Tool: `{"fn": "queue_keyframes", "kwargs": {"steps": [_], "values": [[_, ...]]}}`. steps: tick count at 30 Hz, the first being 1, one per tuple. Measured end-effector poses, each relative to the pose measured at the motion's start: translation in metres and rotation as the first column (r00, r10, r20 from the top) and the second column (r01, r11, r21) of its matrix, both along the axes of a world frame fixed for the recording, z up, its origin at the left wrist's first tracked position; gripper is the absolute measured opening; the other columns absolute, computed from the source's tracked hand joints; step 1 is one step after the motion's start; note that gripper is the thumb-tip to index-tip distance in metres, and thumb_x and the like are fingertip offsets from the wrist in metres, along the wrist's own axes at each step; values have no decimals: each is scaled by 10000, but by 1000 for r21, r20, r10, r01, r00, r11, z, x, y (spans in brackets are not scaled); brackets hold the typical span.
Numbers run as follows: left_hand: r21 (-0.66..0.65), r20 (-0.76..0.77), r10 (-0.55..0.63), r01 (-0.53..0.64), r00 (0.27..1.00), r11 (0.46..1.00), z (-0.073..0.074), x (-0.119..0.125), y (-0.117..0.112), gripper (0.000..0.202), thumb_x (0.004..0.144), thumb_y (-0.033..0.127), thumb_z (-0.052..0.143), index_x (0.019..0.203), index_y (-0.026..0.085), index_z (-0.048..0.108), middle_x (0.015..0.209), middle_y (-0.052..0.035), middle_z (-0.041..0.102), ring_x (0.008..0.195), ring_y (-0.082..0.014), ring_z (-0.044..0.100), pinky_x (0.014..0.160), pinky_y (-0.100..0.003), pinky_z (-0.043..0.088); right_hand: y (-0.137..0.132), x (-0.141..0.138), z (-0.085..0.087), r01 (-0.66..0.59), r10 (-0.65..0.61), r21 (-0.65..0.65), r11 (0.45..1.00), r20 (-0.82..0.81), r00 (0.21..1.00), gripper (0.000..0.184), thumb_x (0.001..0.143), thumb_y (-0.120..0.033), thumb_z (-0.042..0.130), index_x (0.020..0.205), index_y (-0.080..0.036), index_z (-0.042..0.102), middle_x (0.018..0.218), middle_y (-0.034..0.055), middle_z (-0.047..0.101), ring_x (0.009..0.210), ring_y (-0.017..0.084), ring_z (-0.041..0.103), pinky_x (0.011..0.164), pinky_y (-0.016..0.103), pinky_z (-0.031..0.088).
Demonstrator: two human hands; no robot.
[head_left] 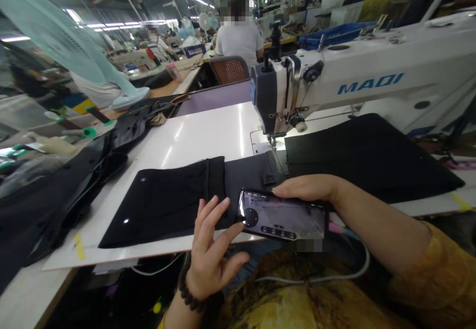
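A phone (283,216) with a lit screen lies sideways at the near edge of the white sewing table (193,135). My right hand (307,188) grips its upper right edge, fingers curled over it. My left hand (211,249) is open with fingers spread, the thumb touching the left end of the screen. A bead bracelet sits on the left wrist. Just beyond the phone lies a flat piece of black fabric (163,200), reaching under the needle of the white sewing machine (357,81).
More black fabric (368,155) lies right of the needle, and a heap of dark garments (55,185) fills the left. A pale green fan (67,41) stands at the back left. A person in a white shirt (239,41) sits ahead with their back turned.
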State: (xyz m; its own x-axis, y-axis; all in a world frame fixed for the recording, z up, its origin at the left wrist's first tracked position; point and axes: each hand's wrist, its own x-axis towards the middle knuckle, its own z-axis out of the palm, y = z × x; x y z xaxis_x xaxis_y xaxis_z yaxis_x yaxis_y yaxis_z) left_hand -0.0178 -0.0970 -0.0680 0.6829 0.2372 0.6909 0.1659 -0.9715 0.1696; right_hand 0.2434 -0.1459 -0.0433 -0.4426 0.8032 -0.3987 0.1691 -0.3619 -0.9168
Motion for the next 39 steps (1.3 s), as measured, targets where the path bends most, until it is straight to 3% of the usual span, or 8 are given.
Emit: {"fn": "queue_keyframes", "kwargs": {"steps": [5, 11, 18, 39], "values": [[10, 2, -10, 10, 1000, 1000, 1, 0, 1, 303, 865, 395, 453, 930, 159, 632, 1366, -128, 370, 1247, -339, 337, 1016, -576, 238, 1, 3, -3, -10, 10, -17, 1000, -17, 1000, 603, 716, -669, 483, 848, -107, 658, 817, 45, 647, 720, 149, 589, 720, 285, 480], [16, 4, -6, 6, 1000, 1000, 0, 1, 2, 289, 852, 380, 469, 921, 160, 643, 1357, -131, 387, 1238, -350, 354, 1009, -584, 254, 3, 4, -5, -5, 5, 16, 1000, -13, 1000, 603, 687, -678, 506, 859, -122, 662, 896, 41, 649, 800, 150, 585, 786, 268, 455], [14, 3, -14, 14, 1000, 1000, 0, 1, 1, 279, 853, 372, 471, 937, 159, 630, 1364, -130, 373, 1242, -348, 344, 1011, -585, 244, 2, 3, -5, -17, 17, 6, 1000, 16, 1000, 662, 682, -716, 463, 833, -101, 655, 762, 35, 635, 648, 125, 564, 675, 274, 474], [-1, -7, -24, 24, 1000, 1000, 0, 2, -2, 284, 863, 371, 458, 942, 152, 621, 1358, -132, 369, 1245, -347, 330, 1014, -580, 233, 2, 3, -4, 1, -1, -12, 1000, -2, 1000, 624, 690, -696, 485, 835, -111, 652, 814, 36, 655, 721, 137, 593, 731, 276, 478]]}}
